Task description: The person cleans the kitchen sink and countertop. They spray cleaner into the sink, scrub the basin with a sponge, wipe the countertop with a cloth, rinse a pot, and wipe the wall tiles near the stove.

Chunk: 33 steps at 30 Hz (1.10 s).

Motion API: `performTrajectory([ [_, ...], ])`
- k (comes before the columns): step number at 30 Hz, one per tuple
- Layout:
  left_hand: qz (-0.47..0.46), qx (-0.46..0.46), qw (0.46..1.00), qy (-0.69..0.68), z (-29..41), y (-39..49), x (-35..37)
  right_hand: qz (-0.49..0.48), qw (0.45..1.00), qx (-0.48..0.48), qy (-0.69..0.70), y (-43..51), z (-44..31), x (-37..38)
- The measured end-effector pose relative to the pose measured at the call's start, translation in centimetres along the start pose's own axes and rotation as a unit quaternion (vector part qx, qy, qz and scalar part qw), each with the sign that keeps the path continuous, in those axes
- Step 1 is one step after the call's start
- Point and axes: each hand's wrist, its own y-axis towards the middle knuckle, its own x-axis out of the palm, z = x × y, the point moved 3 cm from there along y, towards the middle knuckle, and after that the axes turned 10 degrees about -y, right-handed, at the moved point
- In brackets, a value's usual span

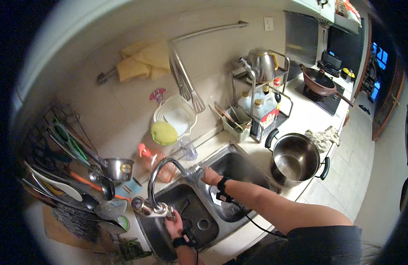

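My left hand point(174, 223) is at the base of the chrome faucet point(152, 208), its fingers at the faucet's lower fitting, over the left basin of the steel double sink point(190, 212). My right hand point(211, 176) is at the clear spout head point(192, 173) at the end of the curved faucet neck, above the divider and right basin; its fingers touch or nearly touch the head, and whether they grip it I cannot tell. Spray shows over the right basin, where a whitish object point(216, 196) lies partly hidden under my right wrist.
Right of the sink stands a large steel pot point(295, 159) beside a crumpled cloth point(325, 138). Behind are a utensil basket point(238, 131) and a rack with a steel kettle point(262, 64). A pink pump bottle point(162, 167) and many cooking utensils point(68, 185) crowd the left side.
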Motion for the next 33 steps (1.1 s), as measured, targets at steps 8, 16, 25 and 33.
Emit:
performTrajectory([
  [8, 0.036, -0.059, 0.995, 0.066, -7.4, -5.7, -0.8, -0.035, 0.986, -0.154, 0.056, -7.1, -3.3, -1.3],
  [16, -0.053, -0.043, 0.942, 0.328, -17.3, -12.2, 2.4, 0.096, 0.920, -0.245, 0.289, -24.9, -4.6, -6.8],
  [25, -0.140, -0.088, 0.925, 0.343, -26.0, -16.8, 5.2, 0.104, 0.870, -0.348, 0.333, -28.6, 0.7, -14.1],
  [33, -0.120, -0.083, 0.925, 0.352, -35.3, -22.0, 4.7, 0.101, 0.801, -0.528, 0.264, -33.4, 9.6, -21.9],
])
